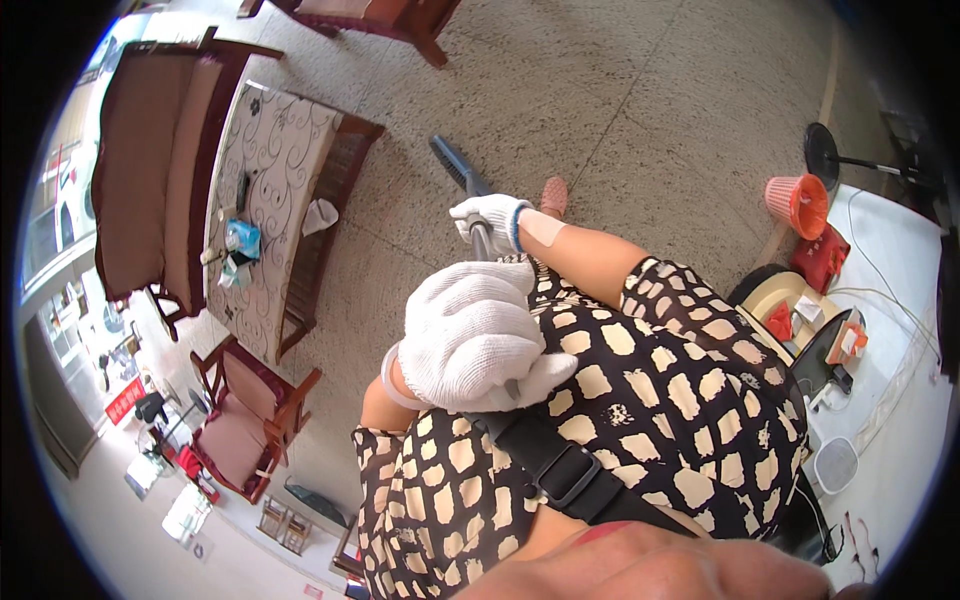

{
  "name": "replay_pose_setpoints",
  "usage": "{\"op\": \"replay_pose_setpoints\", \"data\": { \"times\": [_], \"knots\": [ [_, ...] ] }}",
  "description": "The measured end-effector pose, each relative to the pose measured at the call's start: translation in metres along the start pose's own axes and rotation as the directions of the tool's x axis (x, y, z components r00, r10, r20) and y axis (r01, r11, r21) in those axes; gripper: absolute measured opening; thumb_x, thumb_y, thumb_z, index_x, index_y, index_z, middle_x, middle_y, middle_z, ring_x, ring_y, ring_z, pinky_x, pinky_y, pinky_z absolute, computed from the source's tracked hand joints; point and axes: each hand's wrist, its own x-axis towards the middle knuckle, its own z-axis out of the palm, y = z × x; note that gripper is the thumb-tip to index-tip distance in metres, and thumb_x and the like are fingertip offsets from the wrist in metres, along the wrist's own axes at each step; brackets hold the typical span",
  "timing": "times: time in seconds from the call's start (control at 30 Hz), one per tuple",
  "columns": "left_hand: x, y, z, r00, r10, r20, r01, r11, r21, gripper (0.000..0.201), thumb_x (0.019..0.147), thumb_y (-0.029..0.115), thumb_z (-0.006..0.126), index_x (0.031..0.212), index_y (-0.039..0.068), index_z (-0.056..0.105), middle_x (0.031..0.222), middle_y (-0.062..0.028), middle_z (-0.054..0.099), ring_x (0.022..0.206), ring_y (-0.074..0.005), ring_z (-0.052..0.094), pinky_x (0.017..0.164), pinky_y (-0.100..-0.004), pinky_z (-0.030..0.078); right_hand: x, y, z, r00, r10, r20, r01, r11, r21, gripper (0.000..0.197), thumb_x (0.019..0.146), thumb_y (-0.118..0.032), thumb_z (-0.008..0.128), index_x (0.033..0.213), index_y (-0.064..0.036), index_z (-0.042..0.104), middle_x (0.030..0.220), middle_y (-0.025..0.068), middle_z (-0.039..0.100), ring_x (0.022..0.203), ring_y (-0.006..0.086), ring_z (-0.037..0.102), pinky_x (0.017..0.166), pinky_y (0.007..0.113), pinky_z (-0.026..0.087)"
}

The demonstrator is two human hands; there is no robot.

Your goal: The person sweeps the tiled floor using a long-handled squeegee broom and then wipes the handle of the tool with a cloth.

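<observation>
A broom with a blue-grey bristled head (453, 160) reaches down to the speckled floor (560, 90) in front of me. Both my hands wear white knitted gloves and grip its grey handle. Close to my chest, my left hand (468, 335) is wrapped round the upper handle, whose end pokes out by the thumb. Lower down, my right hand (492, 222) closes on the handle not far above the broom head. A pink shoe (554, 195) shows on the floor beside my right hand.
On the left stands a coffee table (310, 130) with a patterned cover, bearing a blue packet (242, 238). Beyond it is a brown sofa (150, 170); nearer, a wooden armchair (240, 410). To the right are an orange-lined wastebasket (785, 198) and a white table (895, 290) with cables.
</observation>
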Motion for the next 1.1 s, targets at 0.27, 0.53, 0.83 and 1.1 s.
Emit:
{"op": "replay_pose_setpoints", "data": {
  "times": [0.27, 0.53, 0.83, 1.1],
  "knots": [
    [0.051, -0.051, 0.002, 0.988, 0.146, 0.059, -0.125, 0.955, -0.268, 0.026, 0.066, 0.008, 0.078, 0.077, 0.010, 0.054, 0.069, -0.0011, 0.058, 0.066, -0.0227, 0.061, 0.072, -0.0411, 0.056, -0.069, -0.083, -0.005, 0.949, -0.257, -0.184, 0.270, 0.962, 0.048, 0.020, 0.089, -0.015, 0.065, 0.077, -0.0104, 0.049, 0.060, -0.0013, 0.051, 0.050, 0.0104, 0.053, 0.039, 0.022, 0.047],
    [0.069, -0.100, -0.030, 0.969, 0.220, 0.116, -0.149, 0.887, -0.438, 0.023, 0.070, 0.005, 0.073, 0.078, 0.007, 0.053, 0.069, -0.0033, 0.058, 0.064, -0.0236, 0.060, 0.072, -0.0447, 0.057, -0.075, -0.131, 0.004, 0.880, -0.424, -0.213, 0.460, 0.872, 0.164, 0.018, 0.090, -0.019, 0.063, 0.080, -0.0111, 0.050, 0.064, -0.0017, 0.053, 0.051, 0.0097, 0.053, 0.039, 0.024, 0.047],
    [0.113, -0.190, -0.111, 0.901, 0.342, 0.267, 0.011, 0.595, -0.803, 0.030, 0.083, 0.025, 0.072, 0.075, 0.005, 0.052, 0.069, -0.0057, 0.054, 0.060, -0.0200, 0.052, 0.055, -0.0368, 0.047, -0.080, -0.111, 0.058, 0.712, -0.582, -0.393, 0.693, 0.493, 0.526, 0.015, 0.090, -0.010, 0.062, 0.090, -0.0050, 0.048, 0.074, 0.0035, 0.054, 0.061, 0.0145, 0.056, 0.054, 0.030, 0.056],
    [0.114, -0.254, -0.069, 0.539, -0.069, 0.839, 0.816, 0.291, -0.500, 0.045, 0.075, 0.033, 0.080, 0.101, 0.002, 0.062, 0.102, -0.0077, 0.062, 0.097, -0.0187, 0.060, 0.085, -0.0331, 0.047, -0.021, -0.069, -0.033, 0.638, -0.602, -0.480, 0.644, 0.076, 0.761, 0.031, 0.100, -0.016, 0.040, 0.070, -0.0109, 0.039, 0.060, 0.0008, 0.046, 0.051, 0.0115, 0.048, 0.050, 0.025, 0.049]
  ]
}}
